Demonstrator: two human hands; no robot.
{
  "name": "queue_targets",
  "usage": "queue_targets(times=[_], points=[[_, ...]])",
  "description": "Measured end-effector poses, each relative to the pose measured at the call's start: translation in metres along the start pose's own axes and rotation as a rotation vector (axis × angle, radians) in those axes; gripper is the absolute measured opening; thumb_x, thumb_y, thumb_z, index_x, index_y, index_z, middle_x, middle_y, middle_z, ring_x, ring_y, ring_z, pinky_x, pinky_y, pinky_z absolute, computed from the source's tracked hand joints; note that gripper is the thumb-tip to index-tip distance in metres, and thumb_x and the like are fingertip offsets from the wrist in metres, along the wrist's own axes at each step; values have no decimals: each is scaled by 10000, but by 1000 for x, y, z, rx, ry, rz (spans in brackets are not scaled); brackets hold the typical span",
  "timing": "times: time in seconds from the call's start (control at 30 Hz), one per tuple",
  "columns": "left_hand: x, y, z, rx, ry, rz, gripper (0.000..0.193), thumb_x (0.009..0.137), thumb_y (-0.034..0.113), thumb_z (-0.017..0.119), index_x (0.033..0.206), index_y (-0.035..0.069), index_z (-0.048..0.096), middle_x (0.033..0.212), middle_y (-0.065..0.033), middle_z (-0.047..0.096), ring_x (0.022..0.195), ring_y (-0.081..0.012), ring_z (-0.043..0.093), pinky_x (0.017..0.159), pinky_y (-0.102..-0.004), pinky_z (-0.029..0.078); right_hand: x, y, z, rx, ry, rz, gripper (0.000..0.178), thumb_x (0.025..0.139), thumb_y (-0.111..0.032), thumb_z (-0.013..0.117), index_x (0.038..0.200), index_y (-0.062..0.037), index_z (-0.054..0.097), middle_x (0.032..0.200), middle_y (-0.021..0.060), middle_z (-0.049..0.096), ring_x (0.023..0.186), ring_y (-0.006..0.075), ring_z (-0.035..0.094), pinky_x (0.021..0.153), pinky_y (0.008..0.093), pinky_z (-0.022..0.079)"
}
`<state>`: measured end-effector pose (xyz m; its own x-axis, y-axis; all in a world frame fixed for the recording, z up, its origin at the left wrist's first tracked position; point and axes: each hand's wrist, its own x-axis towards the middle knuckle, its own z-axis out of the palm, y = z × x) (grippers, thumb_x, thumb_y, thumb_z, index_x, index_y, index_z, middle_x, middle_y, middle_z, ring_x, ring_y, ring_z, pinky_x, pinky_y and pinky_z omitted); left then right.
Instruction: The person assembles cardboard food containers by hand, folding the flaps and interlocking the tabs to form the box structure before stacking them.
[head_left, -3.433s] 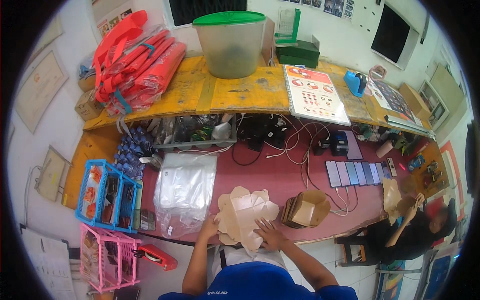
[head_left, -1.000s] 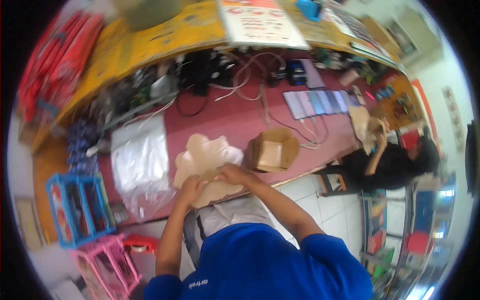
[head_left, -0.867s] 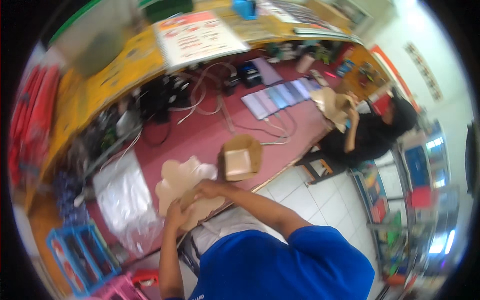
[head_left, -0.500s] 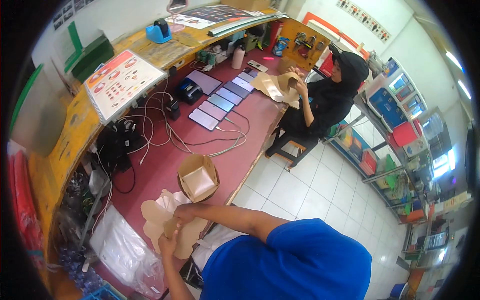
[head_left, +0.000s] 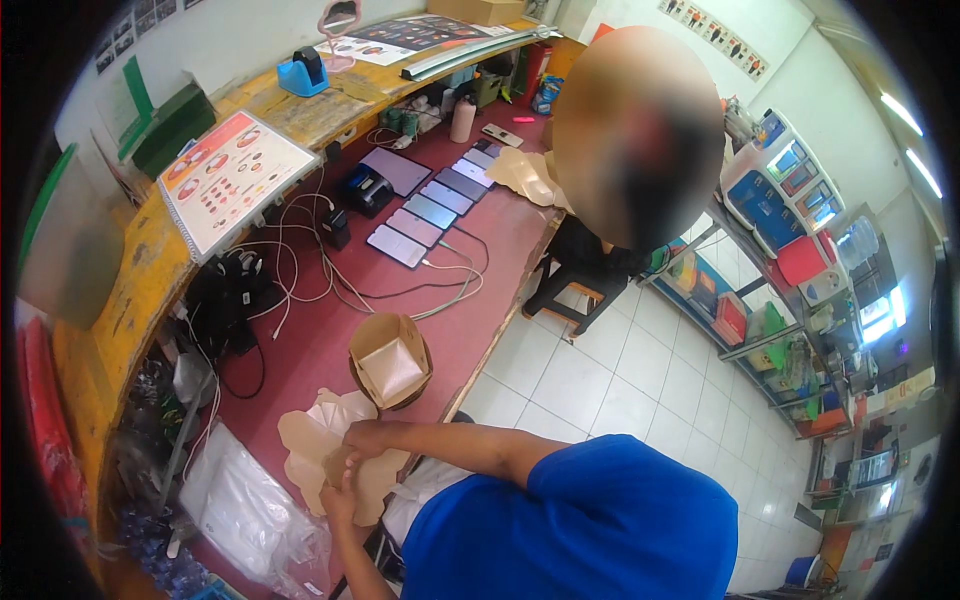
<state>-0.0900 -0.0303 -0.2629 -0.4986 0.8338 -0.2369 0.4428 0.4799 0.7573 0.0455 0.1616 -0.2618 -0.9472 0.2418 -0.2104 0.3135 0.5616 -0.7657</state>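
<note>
In the lower left of the frame, the left hand [head_left: 340,502] and right hand [head_left: 370,437] grasp a flat, brown, scallop-edged cardboard box blank [head_left: 305,437]. It should handle light, stiff but creasable, best pinched by its edges.

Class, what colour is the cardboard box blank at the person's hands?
The cardboard box blank is light brown; it shows best in the head view.

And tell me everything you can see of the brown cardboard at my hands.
The cardboard looks thin, with rounded flaps spread open and a paler, shinier patch. It lies on the red tabletop near its edge, beside nested boxes. The left hand and right hand grip it, hiding part of its middle.
</note>
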Motion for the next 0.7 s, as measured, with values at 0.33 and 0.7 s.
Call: queue_targets(times=[0.33,0.7], points=[[18,-26,3,171,-47,-141,667,886,510,753,1126,-110,708,1048,-341,719,1061,-480,695,900,-497,542,23,-8,3,-131,-122,187,630,824,-522,764,1029,73,741,1049,276,730,1018,417,707,912,480,547],[58,1,-2,68,-227,-91,701,842,653,726,1211,57,728,1104,-249,739,1068,-413,699,933,-475,540,44,37,6,-160,-45,321,693,738,-525,856,1122,34,713,1125,269,708,1062,401,683,941,470,526]])
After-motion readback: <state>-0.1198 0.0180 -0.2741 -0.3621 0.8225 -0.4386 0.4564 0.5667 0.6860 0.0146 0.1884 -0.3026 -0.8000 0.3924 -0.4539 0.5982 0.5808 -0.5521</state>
